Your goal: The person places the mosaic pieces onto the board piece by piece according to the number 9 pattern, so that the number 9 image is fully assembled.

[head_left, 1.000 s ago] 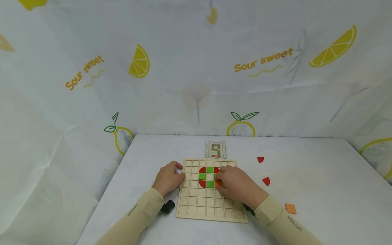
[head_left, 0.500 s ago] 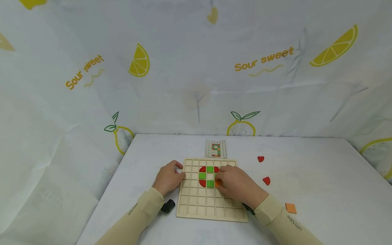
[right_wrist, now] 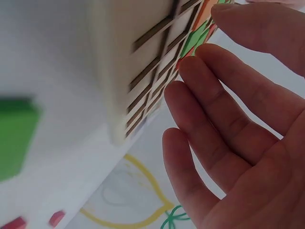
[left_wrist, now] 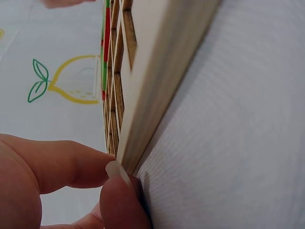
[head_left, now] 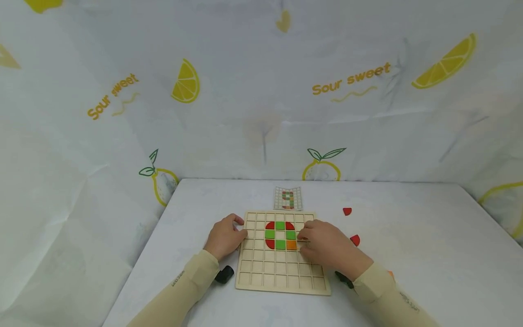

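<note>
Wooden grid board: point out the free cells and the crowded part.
On the wooden grid board, the three rows nearest the person lie free, as does the left column beside the left hand. Crowded: the red, green and orange tiles upper centre, with the right hand alongside.

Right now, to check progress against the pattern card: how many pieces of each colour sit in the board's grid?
In the wooden board, as far as the head view shows:
Green pieces: 4
Red pieces: 3
Orange piece: 1
Total: 8
</note>
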`<state>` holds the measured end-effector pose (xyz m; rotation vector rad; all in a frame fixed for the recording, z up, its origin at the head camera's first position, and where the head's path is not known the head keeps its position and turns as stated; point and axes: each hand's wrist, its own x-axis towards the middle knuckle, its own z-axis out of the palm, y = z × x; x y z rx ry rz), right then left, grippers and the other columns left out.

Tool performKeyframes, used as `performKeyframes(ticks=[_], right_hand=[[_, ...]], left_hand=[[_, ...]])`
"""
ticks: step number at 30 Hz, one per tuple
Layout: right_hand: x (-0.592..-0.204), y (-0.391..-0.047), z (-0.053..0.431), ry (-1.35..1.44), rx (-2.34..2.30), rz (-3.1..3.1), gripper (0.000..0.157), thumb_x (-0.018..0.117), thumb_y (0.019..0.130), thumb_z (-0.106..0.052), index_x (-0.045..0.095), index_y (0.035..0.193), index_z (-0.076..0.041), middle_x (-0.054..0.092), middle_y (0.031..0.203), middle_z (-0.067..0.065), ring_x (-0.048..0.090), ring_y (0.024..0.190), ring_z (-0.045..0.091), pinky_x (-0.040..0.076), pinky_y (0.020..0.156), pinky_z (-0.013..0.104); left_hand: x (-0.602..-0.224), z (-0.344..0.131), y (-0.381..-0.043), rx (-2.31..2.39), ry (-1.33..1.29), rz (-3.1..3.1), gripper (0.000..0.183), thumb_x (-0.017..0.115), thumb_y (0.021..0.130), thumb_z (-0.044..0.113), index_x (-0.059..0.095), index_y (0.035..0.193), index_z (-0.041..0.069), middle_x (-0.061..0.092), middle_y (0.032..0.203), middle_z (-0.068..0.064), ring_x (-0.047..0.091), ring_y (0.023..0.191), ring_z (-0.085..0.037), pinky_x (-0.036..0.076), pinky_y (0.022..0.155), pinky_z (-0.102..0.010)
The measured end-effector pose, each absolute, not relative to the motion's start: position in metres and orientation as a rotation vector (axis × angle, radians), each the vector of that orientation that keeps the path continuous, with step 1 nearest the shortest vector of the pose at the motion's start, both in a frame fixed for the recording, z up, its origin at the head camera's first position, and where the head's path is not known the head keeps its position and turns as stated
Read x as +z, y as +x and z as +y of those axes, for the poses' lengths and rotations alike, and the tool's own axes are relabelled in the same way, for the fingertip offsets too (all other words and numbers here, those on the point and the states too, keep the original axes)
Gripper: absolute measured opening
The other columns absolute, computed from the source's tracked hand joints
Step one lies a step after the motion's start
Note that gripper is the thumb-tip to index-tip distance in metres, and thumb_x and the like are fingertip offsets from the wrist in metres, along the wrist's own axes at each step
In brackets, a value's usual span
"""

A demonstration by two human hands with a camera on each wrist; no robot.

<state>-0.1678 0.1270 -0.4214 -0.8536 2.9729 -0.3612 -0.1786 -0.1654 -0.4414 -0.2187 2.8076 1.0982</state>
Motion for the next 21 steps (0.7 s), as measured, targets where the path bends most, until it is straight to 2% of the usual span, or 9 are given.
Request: performKeyframes(ticks=[5, 11, 14, 21], right_hand=[[-0.417, -0.152, 0.161, -0.74, -0.349, 2.983, 0.019, 0.084, 0.089, -0.019, 0.083, 0.108, -0.015, 0.071, 0.101, -0.008, 0.064, 0.096, 0.012, 0.059, 0.087, 0.037], [-0.418, -0.129, 0.195, -0.725, -0.308, 3.027, 0.019, 0.089, 0.087, -0.026, 0.082, 0.104, -0.02, 0.068, 0.098, -0.013, 0.062, 0.091, 0.006, 0.058, 0.083, 0.033], [-0.418, -0.119, 0.206, -0.712, -0.304, 3.046, 0.017, 0.09, 0.086, -0.026, 0.082, 0.101, -0.023, 0.067, 0.096, -0.015, 0.06, 0.089, 0.005, 0.057, 0.081, 0.031], [-0.418, -0.103, 0.213, -0.533, -0.278, 2.986, 0.023, 0.092, 0.084, -0.031, 0.083, 0.104, -0.027, 0.067, 0.097, -0.017, 0.062, 0.093, 0.005, 0.059, 0.085, 0.034]], left_hand=[[-0.441, -0.166, -0.178, 1.102, -0.207, 2.804, 0.031, 0.072, 0.095, 0.023, 0.07, 0.124, 0.011, 0.066, 0.089, -0.005, 0.058, 0.076, -0.019, 0.044, 0.066, -0.031], [-0.442, -0.169, -0.177, 1.09, -0.202, 2.812, 0.032, 0.071, 0.095, 0.023, 0.069, 0.125, 0.011, 0.068, 0.091, -0.004, 0.059, 0.075, -0.019, 0.045, 0.066, -0.031], [-0.441, -0.169, -0.177, 1.09, -0.196, 2.811, 0.032, 0.071, 0.095, 0.023, 0.069, 0.125, 0.011, 0.068, 0.091, -0.005, 0.06, 0.074, -0.018, 0.045, 0.066, -0.031], [-0.44, -0.166, -0.177, 1.092, -0.183, 2.808, 0.032, 0.071, 0.096, 0.022, 0.069, 0.125, 0.009, 0.068, 0.09, -0.005, 0.06, 0.073, -0.018, 0.045, 0.065, -0.03]])
